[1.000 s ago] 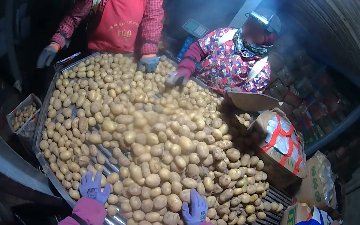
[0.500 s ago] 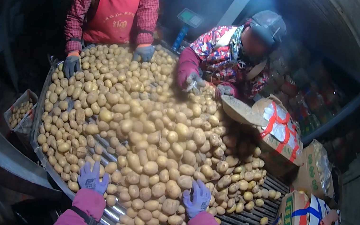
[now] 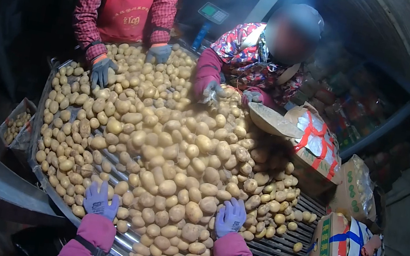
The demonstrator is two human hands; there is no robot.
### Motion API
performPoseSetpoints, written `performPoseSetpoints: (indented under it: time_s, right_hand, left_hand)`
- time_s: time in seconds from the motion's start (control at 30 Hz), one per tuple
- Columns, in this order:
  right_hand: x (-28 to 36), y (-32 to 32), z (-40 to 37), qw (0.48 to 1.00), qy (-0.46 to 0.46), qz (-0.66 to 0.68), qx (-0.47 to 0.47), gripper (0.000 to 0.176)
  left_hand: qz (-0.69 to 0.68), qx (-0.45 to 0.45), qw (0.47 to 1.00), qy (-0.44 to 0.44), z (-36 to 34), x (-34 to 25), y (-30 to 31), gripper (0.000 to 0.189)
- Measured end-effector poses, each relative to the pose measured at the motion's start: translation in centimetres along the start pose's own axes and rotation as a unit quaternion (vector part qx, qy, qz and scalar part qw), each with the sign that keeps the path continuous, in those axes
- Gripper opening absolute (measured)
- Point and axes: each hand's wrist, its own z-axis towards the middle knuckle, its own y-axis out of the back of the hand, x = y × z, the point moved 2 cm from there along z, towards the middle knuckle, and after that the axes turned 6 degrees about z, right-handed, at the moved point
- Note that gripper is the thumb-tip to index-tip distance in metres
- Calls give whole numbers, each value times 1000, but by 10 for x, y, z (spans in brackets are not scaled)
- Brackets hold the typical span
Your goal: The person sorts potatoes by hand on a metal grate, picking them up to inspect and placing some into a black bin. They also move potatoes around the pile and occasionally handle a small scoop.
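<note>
A large heap of potatoes (image 3: 170, 171) covers a metal sorting table (image 3: 128, 238) in front of me. My left hand (image 3: 101, 200), in a lavender glove, lies against the potatoes near the table's left front side, its fingers spread. On the right flank of the heap is my right hand (image 3: 230, 219) in a matching glove. Its fingers are stretched out and touch the potatoes, and I see no potato held in either hand. Between my forearms, potatoes run down to the near edge.
Across the heap stands a co-worker in a red apron (image 3: 127, 7), gloved hands on the potatoes. Another co-worker (image 3: 251, 54) leans in beside a shallow scoop-like pan (image 3: 274, 123). Taped cartons (image 3: 323, 247) line the right, past dark slats (image 3: 275, 255). A scale display (image 3: 213, 12) stands behind.
My right hand has shifted slightly right along the heap; my left stays about in place. The aproned co-worker's hand at the left rim has moved inward onto the potatoes. The view has shifted slightly.
</note>
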Motion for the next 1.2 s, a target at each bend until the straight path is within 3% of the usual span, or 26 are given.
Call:
performPoseSetpoints:
  time_s: [0.23, 0.73, 0.87, 0.9, 1.2]
  right_hand:
    - [-1, 4, -4, 994, -92, -59, 14, 31]
    - [-8, -2, -11, 997, -59, -51, 9, 29]
    - [-6, 3, -10, 998, -47, -29, 8, 30]
    - [-6, 4, -9, 998, -51, -37, 15, 30]
    - [-13, 4, -6, 1000, -15, -27, 3, 29]
  left_hand:
    - [-17, 20, 1000, 12, 0, 2, -4, 62]
    - [-24, 70, 997, 32, 0, -1, 2, 64]
    - [-33, 39, 999, 10, 1, 1, 4, 58]
    - [-40, -5, 999, -6, 0, 1, 3, 55]
    - [-24, 10, 1000, 14, 2, -3, 4, 55]
